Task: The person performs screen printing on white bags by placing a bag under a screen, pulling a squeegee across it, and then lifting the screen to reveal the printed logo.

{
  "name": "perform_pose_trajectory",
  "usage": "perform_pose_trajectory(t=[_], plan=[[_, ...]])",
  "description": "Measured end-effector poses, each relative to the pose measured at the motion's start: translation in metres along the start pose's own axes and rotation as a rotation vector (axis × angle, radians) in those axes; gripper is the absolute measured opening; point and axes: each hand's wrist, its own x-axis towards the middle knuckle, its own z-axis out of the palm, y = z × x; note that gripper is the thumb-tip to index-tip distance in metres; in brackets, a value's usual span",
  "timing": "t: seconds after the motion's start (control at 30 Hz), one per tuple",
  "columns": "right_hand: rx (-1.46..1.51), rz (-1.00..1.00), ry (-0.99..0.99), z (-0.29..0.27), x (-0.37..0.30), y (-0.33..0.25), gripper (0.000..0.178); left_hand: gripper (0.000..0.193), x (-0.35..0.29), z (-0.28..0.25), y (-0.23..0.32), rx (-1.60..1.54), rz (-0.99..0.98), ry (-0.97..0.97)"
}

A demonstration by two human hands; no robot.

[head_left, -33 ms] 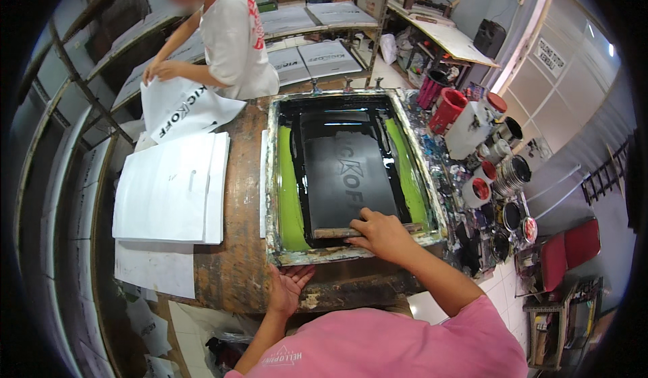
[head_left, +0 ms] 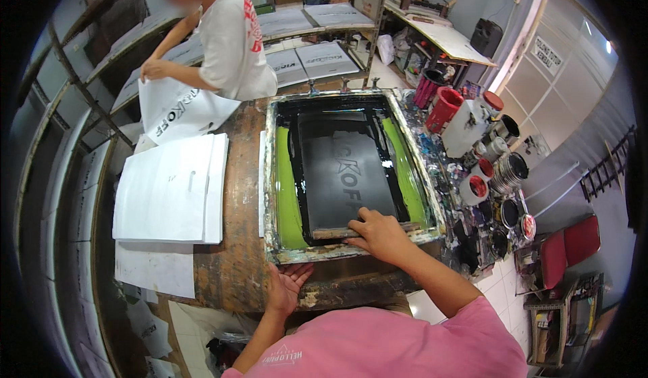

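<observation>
You are looking down, in a wide round view, at a screen-printing frame [head_left: 317, 252] lying on a worn wooden worktable [head_left: 237, 175], your pink shirt [head_left: 398, 341] filling the bottom. Inside the frame, a broad panel of dark ink [head_left: 341, 189] carries large lettering, bordered by glossy black ink and a bright green strip [head_left: 291, 209] on either side. The squeegee [head_left: 331, 232] lies crosswise at the near end of the panel, just inside the frame's near rim. Your right hand [head_left: 383, 236] grips it, fingers closed around the bar with the thumb side toward the left. Your left hand [head_left: 287, 291] is palm up at the frame's near left corner, fingers spread nearly straight and holding nothing visible; whether the fingertips touch the frame's underside, you cannot tell. To the left of the frame is a thick stack of white sheets [head_left: 169, 192]. Beyond it, a co-worker in a white shirt [head_left: 236, 47] holds up a printed sheet [head_left: 185, 111] with both hands. Along the right side, ink-smeared pots crowd together, among them a red container [head_left: 443, 109]; behind, printed sheets lie on metal shelves, and a red chair [head_left: 580, 239] stands at far right.
</observation>
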Motion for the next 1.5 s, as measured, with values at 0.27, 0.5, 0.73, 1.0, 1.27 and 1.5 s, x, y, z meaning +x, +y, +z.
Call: perform_pose_trajectory(t=[0.27,0.5,0.73,1.0,1.27,1.5], plan=[[-0.311,-0.039,0.578,-0.085,0.019,-0.043,0.037,0.082,0.002,0.072,0.093,-0.007,0.318,-0.540],[-0.304,-0.110,0.752,-0.162,0.070,-0.041,0.036,0.089,0.055,0.081,0.079,1.786,0.503,0.105],[-0.311,-0.117,0.808,-0.194,0.103,-0.031,0.042,0.106,0.058,0.042,0.012,2.120,0.331,0.233],[-0.338,-0.113,0.772,-0.214,0.123,-0.028,0.043,0.104,0.062,0.063,0.027,1.975,0.327,0.164],[-0.286,-0.087,0.764,-0.232,0.134,-0.023,0.047,0.035,0.132,0.138,0.096,1.351,0.866,0.239],[-0.279,-0.164,0.852,-0.225,0.138,-0.018,0.046,0.041,0.087,0.088,0.126,0.970,0.783,0.457]])
